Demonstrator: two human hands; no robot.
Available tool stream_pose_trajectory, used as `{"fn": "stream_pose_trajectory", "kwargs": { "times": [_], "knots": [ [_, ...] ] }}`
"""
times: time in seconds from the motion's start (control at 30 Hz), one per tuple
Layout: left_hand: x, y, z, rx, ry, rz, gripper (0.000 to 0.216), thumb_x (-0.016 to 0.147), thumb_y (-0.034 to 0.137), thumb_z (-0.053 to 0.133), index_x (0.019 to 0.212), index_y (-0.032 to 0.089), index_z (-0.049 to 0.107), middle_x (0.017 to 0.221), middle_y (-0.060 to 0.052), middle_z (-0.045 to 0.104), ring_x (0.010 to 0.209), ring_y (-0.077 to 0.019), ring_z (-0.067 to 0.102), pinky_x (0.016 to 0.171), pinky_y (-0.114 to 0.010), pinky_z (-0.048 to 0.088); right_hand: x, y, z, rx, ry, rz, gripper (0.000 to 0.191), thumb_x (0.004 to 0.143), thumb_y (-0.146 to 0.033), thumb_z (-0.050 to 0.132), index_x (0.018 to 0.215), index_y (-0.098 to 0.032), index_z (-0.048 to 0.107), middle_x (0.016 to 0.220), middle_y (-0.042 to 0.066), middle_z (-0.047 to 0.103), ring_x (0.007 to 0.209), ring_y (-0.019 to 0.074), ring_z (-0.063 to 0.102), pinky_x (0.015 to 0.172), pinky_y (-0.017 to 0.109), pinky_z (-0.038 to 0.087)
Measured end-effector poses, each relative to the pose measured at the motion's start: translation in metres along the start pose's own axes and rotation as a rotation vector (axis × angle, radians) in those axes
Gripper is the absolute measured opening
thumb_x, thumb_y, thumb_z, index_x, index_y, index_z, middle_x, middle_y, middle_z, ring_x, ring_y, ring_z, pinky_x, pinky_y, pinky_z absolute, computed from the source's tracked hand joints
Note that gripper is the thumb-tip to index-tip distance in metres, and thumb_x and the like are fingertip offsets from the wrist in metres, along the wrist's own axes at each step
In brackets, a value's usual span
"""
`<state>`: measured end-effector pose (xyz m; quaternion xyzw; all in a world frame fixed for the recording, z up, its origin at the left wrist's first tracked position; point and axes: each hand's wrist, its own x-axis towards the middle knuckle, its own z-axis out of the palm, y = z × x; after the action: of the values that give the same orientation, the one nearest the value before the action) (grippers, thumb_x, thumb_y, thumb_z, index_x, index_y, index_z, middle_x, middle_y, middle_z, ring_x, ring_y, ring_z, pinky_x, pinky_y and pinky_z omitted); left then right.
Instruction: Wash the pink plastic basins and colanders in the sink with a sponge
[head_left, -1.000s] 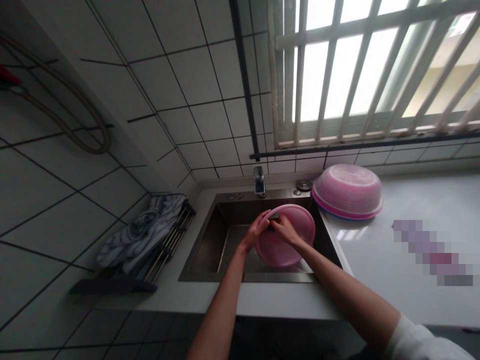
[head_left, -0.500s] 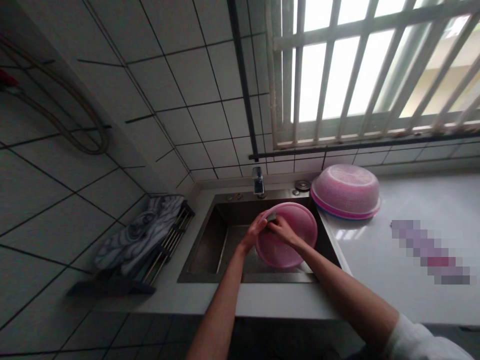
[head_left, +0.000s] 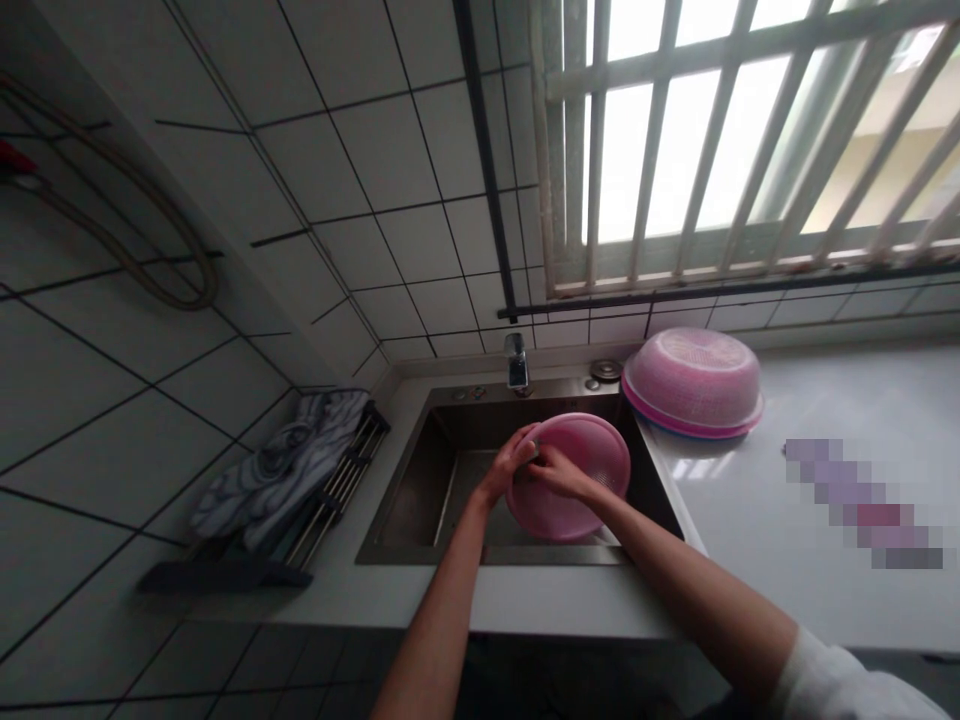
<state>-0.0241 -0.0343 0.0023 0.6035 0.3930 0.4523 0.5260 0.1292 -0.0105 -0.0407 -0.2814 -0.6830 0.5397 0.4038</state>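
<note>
A pink plastic colander [head_left: 559, 515] is held tilted inside the steel sink [head_left: 450, 420], its open side facing me. My left hand [head_left: 507, 466] is closed on its left rim, thumb on the inner side. My right hand [head_left: 559, 472] reaches inside the colander near the same rim, fingers closed. Between the two hands shows a small grey-green pad [head_left: 533, 449], which my right fingers seem to press against the wall; most of it is hidden.
A faucet [head_left: 516, 362] stands behind the sink, a drain strainer [head_left: 606, 370] to its right. An upturned pink colander [head_left: 690, 375] rests on the right counter near a blurred purple item [head_left: 859, 505]. At left, a striped cloth [head_left: 277, 465] lies on a rack [head_left: 334, 490].
The colander has tilted and shifted slightly left and down. My right hand has slid a little left and down along the inner rim, and less of the pad shows.
</note>
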Motion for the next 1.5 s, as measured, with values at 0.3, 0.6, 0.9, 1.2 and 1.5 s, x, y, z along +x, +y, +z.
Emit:
{"fn": "stream_pose_trajectory", "kwargs": {
  "times": [0.3,0.6,0.9,1.2,1.5],
  "knots": [
    [-0.001,0.003,0.002,-0.031,-0.014,0.040,0.058,0.090,0.054,0.063,0.137,0.020,0.062,0.142,-0.011,0.061,0.133,-0.0320,0.053,0.119,-0.046,0.031,0.004,-0.004,-0.009,0.005,0.240,0.026,0.024,0.083,-0.034,0.060,0.094,-0.014,0.069,0.085,0.007,0.070,0.075,0.0194,0.060,0.067,0.028,0.048],
    [0.001,0.001,0.002,-0.034,-0.022,0.020,0.061,0.087,0.057,0.065,0.137,0.021,0.062,0.145,-0.011,0.059,0.133,-0.0331,0.052,0.118,-0.048,0.032,0.004,-0.006,-0.007,0.073,0.234,0.020,0.022,0.084,-0.032,0.058,0.094,-0.015,0.069,0.080,0.005,0.068,0.070,0.0177,0.059,0.064,0.028,0.048],
    [0.000,0.000,0.001,0.006,-0.018,0.027,0.058,0.091,0.054,0.062,0.140,0.022,0.059,0.147,-0.010,0.057,0.138,-0.0321,0.049,0.120,-0.047,0.029,0.003,-0.011,-0.011,0.073,0.218,0.031,0.021,0.084,-0.034,0.058,0.087,-0.015,0.067,0.077,0.005,0.067,0.069,0.0174,0.059,0.062,0.027,0.047],
    [0.000,0.001,0.001,0.005,0.007,0.008,0.060,0.089,0.056,0.064,0.137,0.022,0.061,0.145,-0.010,0.059,0.137,-0.0327,0.050,0.120,-0.046,0.030,0.001,-0.006,-0.005,0.007,0.142,0.022,0.021,0.085,-0.033,0.059,0.085,-0.015,0.067,0.080,0.006,0.069,0.072,0.0184,0.060,0.065,0.027,0.047],
    [0.001,0.004,0.002,0.029,-0.004,0.017,0.060,0.087,0.057,0.065,0.134,0.021,0.064,0.141,-0.011,0.061,0.134,-0.0332,0.052,0.119,-0.047,0.030,-0.001,-0.009,0.000,0.020,0.034,-0.003,0.017,0.083,-0.031,0.062,0.086,-0.016,0.067,0.081,0.005,0.068,0.074,0.0182,0.060,0.067,0.027,0.048]
  ]
}}
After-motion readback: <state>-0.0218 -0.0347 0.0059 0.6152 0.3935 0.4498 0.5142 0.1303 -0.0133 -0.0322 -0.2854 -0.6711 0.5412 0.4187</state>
